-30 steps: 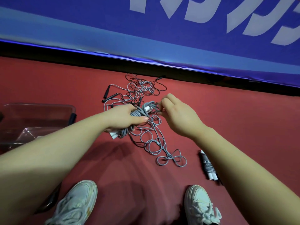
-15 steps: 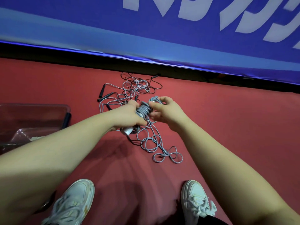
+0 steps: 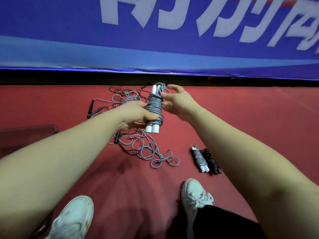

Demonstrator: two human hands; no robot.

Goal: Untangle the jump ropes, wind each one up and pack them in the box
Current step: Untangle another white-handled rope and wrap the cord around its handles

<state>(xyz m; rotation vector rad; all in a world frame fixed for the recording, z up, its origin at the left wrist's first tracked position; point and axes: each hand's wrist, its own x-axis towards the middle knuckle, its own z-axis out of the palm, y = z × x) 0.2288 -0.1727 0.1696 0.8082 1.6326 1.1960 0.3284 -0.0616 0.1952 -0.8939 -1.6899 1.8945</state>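
Red floor (image 3: 250,109) holds the loose tangle (image 3: 146,150), and above it the left hand (image 3: 136,116) grips the wound grey rope (image 3: 154,109) while the right hand (image 3: 176,102), fingers spread and holding nothing, should tuck the top end (image 3: 161,85) in tight.

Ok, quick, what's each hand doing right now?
Left hand: grips the wound rope.
Right hand: open, fingers spread beside it.

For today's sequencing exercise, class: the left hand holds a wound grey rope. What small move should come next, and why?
Probably the right hand tucks the loose loop atop the wound grey rope, which the left hand grips: the coils look finished, but that end sticks out past the white handles.
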